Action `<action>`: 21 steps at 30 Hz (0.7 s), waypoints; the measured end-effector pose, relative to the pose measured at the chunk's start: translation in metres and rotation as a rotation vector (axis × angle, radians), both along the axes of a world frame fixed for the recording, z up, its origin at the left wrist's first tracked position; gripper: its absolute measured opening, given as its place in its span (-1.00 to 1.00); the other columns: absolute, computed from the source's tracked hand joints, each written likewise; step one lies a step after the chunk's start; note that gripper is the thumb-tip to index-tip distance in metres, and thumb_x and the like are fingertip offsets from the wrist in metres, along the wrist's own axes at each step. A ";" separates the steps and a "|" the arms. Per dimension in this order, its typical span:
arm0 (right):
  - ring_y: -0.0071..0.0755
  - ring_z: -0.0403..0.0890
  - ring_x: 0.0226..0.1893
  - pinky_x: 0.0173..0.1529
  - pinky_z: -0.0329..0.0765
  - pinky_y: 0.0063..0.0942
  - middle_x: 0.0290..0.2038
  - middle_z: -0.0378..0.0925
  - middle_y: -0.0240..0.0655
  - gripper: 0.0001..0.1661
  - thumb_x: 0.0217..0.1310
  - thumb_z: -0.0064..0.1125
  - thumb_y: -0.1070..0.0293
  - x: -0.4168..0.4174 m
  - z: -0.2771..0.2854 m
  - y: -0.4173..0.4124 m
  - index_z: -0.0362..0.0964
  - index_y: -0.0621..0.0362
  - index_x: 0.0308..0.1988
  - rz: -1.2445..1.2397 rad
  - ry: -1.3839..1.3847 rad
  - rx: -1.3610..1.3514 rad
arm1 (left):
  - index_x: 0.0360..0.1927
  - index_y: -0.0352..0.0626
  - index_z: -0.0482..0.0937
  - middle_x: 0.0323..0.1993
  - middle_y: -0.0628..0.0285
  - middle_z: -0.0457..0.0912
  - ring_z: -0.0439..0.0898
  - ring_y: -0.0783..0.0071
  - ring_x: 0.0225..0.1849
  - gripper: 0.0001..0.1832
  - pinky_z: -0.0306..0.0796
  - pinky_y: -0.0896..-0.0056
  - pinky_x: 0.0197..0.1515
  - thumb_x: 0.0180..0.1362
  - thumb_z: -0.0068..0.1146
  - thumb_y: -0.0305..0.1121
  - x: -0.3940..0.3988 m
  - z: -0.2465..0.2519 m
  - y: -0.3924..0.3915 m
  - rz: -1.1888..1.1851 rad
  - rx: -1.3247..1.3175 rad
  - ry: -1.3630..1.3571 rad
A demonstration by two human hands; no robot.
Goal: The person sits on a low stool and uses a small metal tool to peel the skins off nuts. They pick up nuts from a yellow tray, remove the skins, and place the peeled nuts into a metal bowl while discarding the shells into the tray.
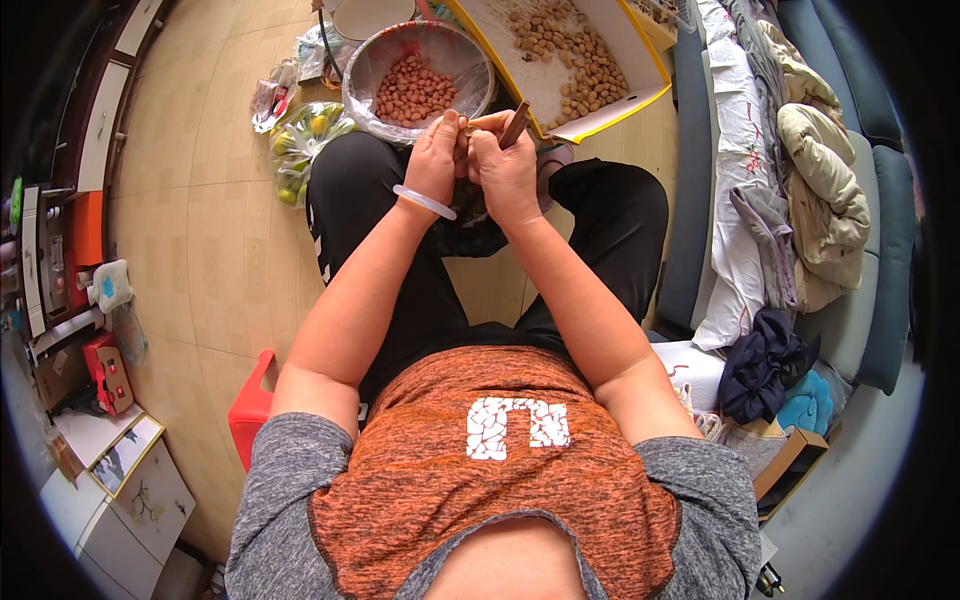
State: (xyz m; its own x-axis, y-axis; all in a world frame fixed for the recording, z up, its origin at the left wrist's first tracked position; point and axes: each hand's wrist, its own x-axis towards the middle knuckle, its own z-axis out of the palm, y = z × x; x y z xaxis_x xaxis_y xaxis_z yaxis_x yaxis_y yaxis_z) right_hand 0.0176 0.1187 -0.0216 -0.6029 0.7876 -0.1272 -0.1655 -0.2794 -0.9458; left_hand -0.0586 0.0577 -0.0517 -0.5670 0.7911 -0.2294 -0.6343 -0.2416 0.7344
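My left hand (pixel 436 157), with a pale bangle (pixel 424 202) at its wrist, meets my right hand (pixel 504 161) above my knees. A small tan nut or piece of shell (pixel 469 129) is pinched between my fingertips, partly hidden by them. A brown stick-like tool (pixel 515 124) juts up from my right hand; its lower end is out of sight. Just beyond my fingers stands a plastic-lined basin (pixel 360 71) of pinkish-brown kernels (pixel 415 90). To its right, a yellow-edged cardboard box (pixel 634 56) contains many tan unshelled nuts (pixel 589 79).
Beneath my hands, a black bag (pixel 472 241) hangs between my knees. Left of my knee lies a clear bag of green-yellow fruit (pixel 304 142). A red plastic stool (pixel 251 416) is at lower left. Along the right runs a sofa (pixel 862 195) with a beige quilt (pixel 821 187).
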 end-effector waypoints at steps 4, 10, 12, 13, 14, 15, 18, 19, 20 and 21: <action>-0.73 0.24 -0.69 -0.64 0.21 -0.70 -0.54 0.39 -0.44 -0.96 0.29 -0.03 0.54 0.006 0.010 0.006 0.37 0.22 -0.25 0.059 0.121 -0.248 | -0.27 -0.10 0.46 -0.58 0.48 0.30 0.16 0.73 -0.62 -0.72 0.04 0.64 -0.59 0.48 -0.13 -0.16 -0.008 0.002 -0.002 -0.099 0.113 -0.165; -0.67 0.43 -0.67 -0.63 0.39 -0.56 -0.55 0.45 -0.40 -0.97 0.24 0.01 0.56 0.010 0.018 0.010 0.32 0.25 -0.31 0.138 -0.075 0.105 | -0.34 -0.05 0.42 -0.62 0.48 0.19 0.11 0.65 -0.64 -0.68 0.07 0.58 -0.56 0.48 -0.16 -0.11 -0.012 0.005 -0.004 -0.276 0.168 -0.344; -0.37 0.58 -0.62 -0.52 0.53 -0.34 -0.58 0.46 -0.25 -0.88 0.16 0.08 0.57 0.011 0.018 0.010 0.27 0.27 -0.34 0.111 -0.164 0.418 | -0.38 -0.03 0.39 -0.63 0.48 0.17 0.10 0.64 -0.65 -0.66 0.08 0.56 -0.56 0.48 -0.17 -0.09 -0.010 0.006 -0.004 -0.271 0.120 -0.350; -0.41 0.60 -0.58 -0.48 0.54 -0.39 -0.57 0.47 -0.25 -0.89 0.16 0.08 0.59 0.013 0.019 0.010 0.28 0.27 -0.35 0.099 -0.191 0.594 | -0.39 -0.03 0.38 -0.64 0.48 0.16 0.11 0.63 -0.65 -0.66 0.09 0.55 -0.55 0.48 -0.18 -0.10 -0.010 0.006 -0.003 -0.254 0.087 -0.348; -0.45 0.61 -0.55 -0.44 0.55 -0.44 -0.57 0.48 -0.25 -0.89 0.16 0.08 0.61 0.014 0.019 0.011 0.29 0.28 -0.35 0.089 -0.221 0.754 | -0.41 -0.02 0.36 -0.64 0.48 0.16 0.12 0.62 -0.65 -0.65 0.10 0.54 -0.55 0.48 -0.18 -0.10 -0.011 0.006 -0.003 -0.242 0.082 -0.348; -0.49 0.62 -0.51 -0.40 0.56 -0.49 -0.56 0.49 -0.25 -0.89 0.15 0.08 0.64 0.016 0.019 0.012 0.30 0.28 -0.35 0.070 -0.252 0.902 | -0.42 -0.01 0.35 -0.64 0.47 0.16 0.13 0.62 -0.65 -0.65 0.11 0.53 -0.54 0.48 -0.18 -0.10 -0.012 0.006 -0.003 -0.230 0.076 -0.348; -0.50 0.54 -0.55 -0.38 0.50 -0.52 -0.60 0.44 -0.26 -0.87 0.11 0.13 0.62 0.028 0.021 0.017 0.33 0.26 -0.33 0.013 -0.323 0.930 | -0.44 -0.05 0.36 -0.65 0.42 0.21 0.24 0.56 -0.64 -0.64 0.18 0.45 -0.54 0.46 -0.13 -0.11 -0.032 0.008 -0.004 -0.142 0.126 -0.245; -0.52 0.52 -0.56 -0.39 0.49 -0.53 -0.60 0.44 -0.28 -0.88 0.12 0.13 0.62 0.032 0.021 0.019 0.33 0.26 -0.33 -0.002 -0.334 0.933 | -0.43 -0.09 0.39 -0.64 0.40 0.28 0.31 0.54 -0.62 -0.64 0.23 0.43 -0.54 0.46 -0.12 -0.12 -0.041 0.009 -0.005 -0.083 0.073 -0.156; -0.58 0.47 -0.57 -0.40 0.46 -0.56 -0.58 0.46 -0.31 -0.91 0.14 0.10 0.60 0.033 0.021 0.019 0.34 0.25 -0.33 0.001 -0.328 0.818 | -0.40 -0.13 0.42 -0.60 0.32 0.40 0.40 0.45 -0.59 -0.64 0.30 0.37 -0.50 0.45 -0.10 -0.12 -0.056 0.011 -0.004 -0.029 -0.184 0.400; -0.60 0.47 -0.57 -0.40 0.46 -0.56 -0.58 0.47 -0.32 -0.91 0.15 0.10 0.60 0.037 0.020 0.018 0.34 0.26 -0.33 0.012 -0.318 0.798 | -0.37 -0.16 0.46 -0.55 0.24 0.52 0.49 0.35 -0.56 -0.65 0.37 0.31 -0.46 0.44 -0.08 -0.12 -0.073 0.015 -0.001 0.020 -0.449 0.956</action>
State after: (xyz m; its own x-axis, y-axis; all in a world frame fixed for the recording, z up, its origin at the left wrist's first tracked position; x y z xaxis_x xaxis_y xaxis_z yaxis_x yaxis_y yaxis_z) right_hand 0.0548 0.1371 -0.0014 -0.6413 0.7069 0.2983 0.1393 0.4896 -0.8607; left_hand -0.1313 0.0564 -0.0370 -0.6783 0.7330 0.0500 0.2564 0.1725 0.9511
